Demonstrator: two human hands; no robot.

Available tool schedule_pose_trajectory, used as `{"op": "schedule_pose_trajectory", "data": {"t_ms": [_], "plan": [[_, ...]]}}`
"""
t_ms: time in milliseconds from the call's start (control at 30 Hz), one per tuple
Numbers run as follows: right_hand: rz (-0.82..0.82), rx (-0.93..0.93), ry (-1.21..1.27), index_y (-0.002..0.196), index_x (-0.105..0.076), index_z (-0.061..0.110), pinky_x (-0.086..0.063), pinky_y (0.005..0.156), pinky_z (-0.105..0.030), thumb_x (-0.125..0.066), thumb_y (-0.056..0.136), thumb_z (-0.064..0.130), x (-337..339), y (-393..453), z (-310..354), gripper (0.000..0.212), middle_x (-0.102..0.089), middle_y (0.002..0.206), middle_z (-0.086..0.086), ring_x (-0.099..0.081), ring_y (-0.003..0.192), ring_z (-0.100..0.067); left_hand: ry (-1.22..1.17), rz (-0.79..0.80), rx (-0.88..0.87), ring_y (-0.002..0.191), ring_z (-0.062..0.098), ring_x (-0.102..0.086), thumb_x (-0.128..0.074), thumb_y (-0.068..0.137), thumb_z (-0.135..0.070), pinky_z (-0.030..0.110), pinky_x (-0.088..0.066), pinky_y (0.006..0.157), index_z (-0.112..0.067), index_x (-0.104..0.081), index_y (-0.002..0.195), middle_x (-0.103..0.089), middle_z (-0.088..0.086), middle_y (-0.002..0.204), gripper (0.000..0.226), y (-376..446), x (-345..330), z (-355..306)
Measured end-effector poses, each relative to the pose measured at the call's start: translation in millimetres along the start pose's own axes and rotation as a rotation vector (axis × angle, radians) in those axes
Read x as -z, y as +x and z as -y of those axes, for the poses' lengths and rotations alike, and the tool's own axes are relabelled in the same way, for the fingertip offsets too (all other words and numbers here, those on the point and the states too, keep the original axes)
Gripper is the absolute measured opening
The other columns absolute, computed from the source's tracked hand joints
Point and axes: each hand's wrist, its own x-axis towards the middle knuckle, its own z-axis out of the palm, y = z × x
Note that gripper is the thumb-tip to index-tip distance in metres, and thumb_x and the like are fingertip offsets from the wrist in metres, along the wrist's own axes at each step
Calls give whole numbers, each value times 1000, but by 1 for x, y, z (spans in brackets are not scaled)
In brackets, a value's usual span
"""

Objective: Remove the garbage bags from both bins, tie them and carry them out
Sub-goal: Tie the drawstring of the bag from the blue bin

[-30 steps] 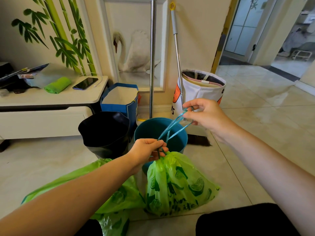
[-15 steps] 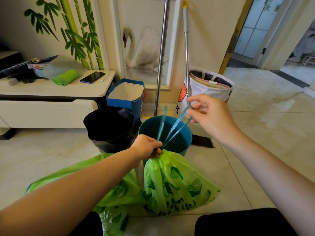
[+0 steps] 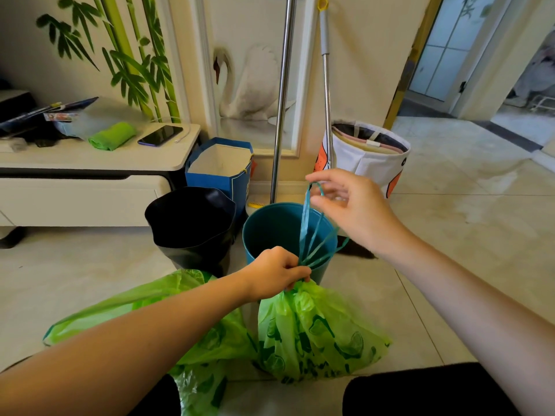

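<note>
The left hand (image 3: 277, 273) squeezes the neck of the green bag (image 3: 315, 334) on the floor (by the blue bin (image 3: 270, 232)), while the right hand (image 3: 351, 205) pinches its blue strings (image 3: 309, 223) up high

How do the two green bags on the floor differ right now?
The right bag is cinched at the neck, with the left hand gripping it and the right hand pulling its blue drawstrings. The left bag lies slumped under the left forearm, unheld, its mouth not gathered. Both are green with a darker printed pattern.
</note>
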Motion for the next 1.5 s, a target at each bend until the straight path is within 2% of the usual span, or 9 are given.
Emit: {"op": "schedule_pose_trajectory", "data": {"t_ms": [100, 300, 400, 533, 800, 933, 1167, 1367, 1500], "plan": [[230, -152, -79, 146, -27, 31, -47, 96, -28, -60, 89, 35, -6, -3, -10, 66, -63, 111, 7, -61, 102, -9, -83, 32, 30, 60, 6, -59, -56, 94, -31, 34, -54, 79, 1, -72, 87, -67, -2, 65, 36, 0, 1, -1], [455, -254, -268, 149, 7, 29, -51, 87, -37, -52, 94, 32, -15, -9, -34, 81, -71, 99, -5, -65, 90, -19, -305, 63, 105, 64, 14, -57, -46, 100, -28, 20, -49, 62, 4, -69, 101, -64, 4, 69, 39, -3, 7, -3], [517, -238, -330, 144, -30, 19, -49, 76, -29, -54, 92, 23, -15, -7, -46, 57, -69, 84, 4, -62, 78, -10, -420, 48, 178, 63, 15, -57, -44, 101, -29, 20, -47, 58, 3, -68, 104, -66, 4, 70, 40, -3, 9, 1], [532, -186, -335, 96, -71, 15, -39, 59, -23, -46, 94, 14, -9, -6, -47, 25, -59, 66, 8, -50, 61, -10, -538, -16, 261, 77, 16, -65, -47, 99, -31, 24, -52, 68, -4, -69, 107, -75, 8, 87, 36, -4, 13, 10], [656, -351, -256, 101, -61, 22, -51, 64, -30, -52, 93, 31, -5, -11, -54, 16, -68, 67, -1, -63, 50, -12, -654, -70, 280, 71, 11, -62, -52, 97, -28, 22, -49, 67, -7, -71, 105, -72, 0, 80, 30, -8, 17, 11], [751, -277, -457, 73, -66, 25, -42, 57, -22, -59, 83, 53, -3, -8, -52, 31, -64, 56, 8, -54, 51, -5, -676, -46, 293, 68, 10, -61, -51, 98, -29, 20, -50, 64, -5, -70, 107, -69, 1, 80, 32, -9, 19, 10], [656, -513, -679, 63, -62, 11, -56, 72, -30, -50, 88, 53, 4, -6, -58, 50, -73, 63, -5, -60, 52, -16, -737, -48, 335, 73, 8, -60, -58, 95, -22, 16, -52, 60, -4, -70, 110, -71, 5, 89, 27, -11, 14, 11], [507, -775, -488, 66, -59, 3, -51, 39, -21, -66, 86, 23, 4, -3, -57, 29, -61, 39, -4, -56, 30, -12, -754, -84, 324, 75, 11, -62, -62, 91, -20, 21, -49, 69, -5, -71, 108, -71, 7, 92, 25, -9, 17, 10], [456, -798, -535, 74, -67, 3, -49, 42, -18, -69, 81, 18, 0, -4, -61, 17, -63, 44, -3, -57, 36, -11, -702, -58, 295, 77, 9, -62, -64, 90, -21, 20, -49, 68, -4, -72, 103, -73, 4, 87, 23, -9, 18, 10]]}}
